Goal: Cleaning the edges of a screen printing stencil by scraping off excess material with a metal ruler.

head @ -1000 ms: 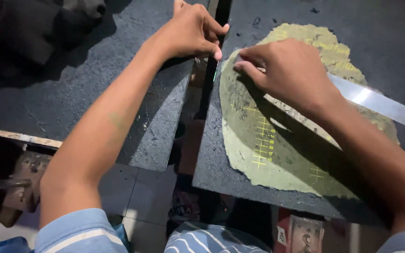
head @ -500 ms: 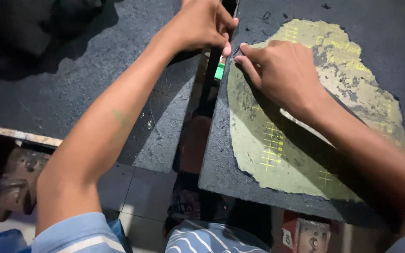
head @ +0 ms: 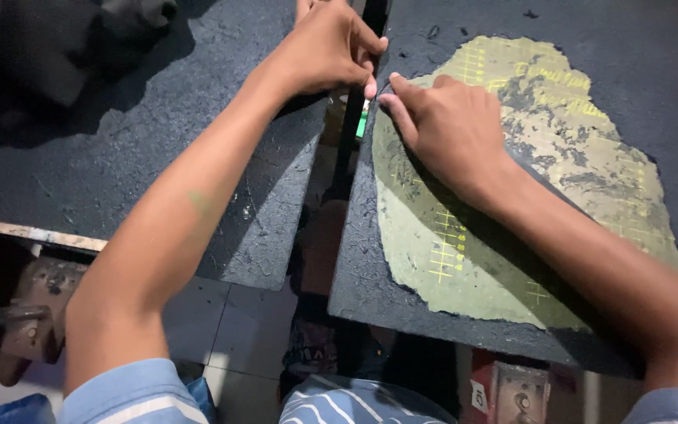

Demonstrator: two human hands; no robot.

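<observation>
Gone from view is the long metal ruler that lay under the right hand (head: 449,129) a second ago, and both hands have drawn closer together at the slot between two dark slabs. At about 12 o'clock in the head view, the left hand (head: 327,51) curls its fingers shut at the inner edge of the left worktop (head: 119,180), thumb tip turned down into the gap; whether that grip pinches anything cannot be told. Opposite it, the right hand lies palm-down on the green cutting mat (head: 512,235), index finger stretched to the mat's 10 o'clock edge, fingers pressed flat rather than closed on anything. A small green object (head: 362,122) shows in the gap just below the two fingertips, too hidden to identify. The mat, its black coating worn away in a broad patch, sits on the right worktop (head: 370,290) toward 3 o'clock.

Judged from here, the risk lies in that open slot: anything small worked loose at the edge could drop through to the tiled floor (head: 237,314) at 6 o'clock, and a slip of either thumb could catch the slab's rough edge. No containers are in view.
</observation>
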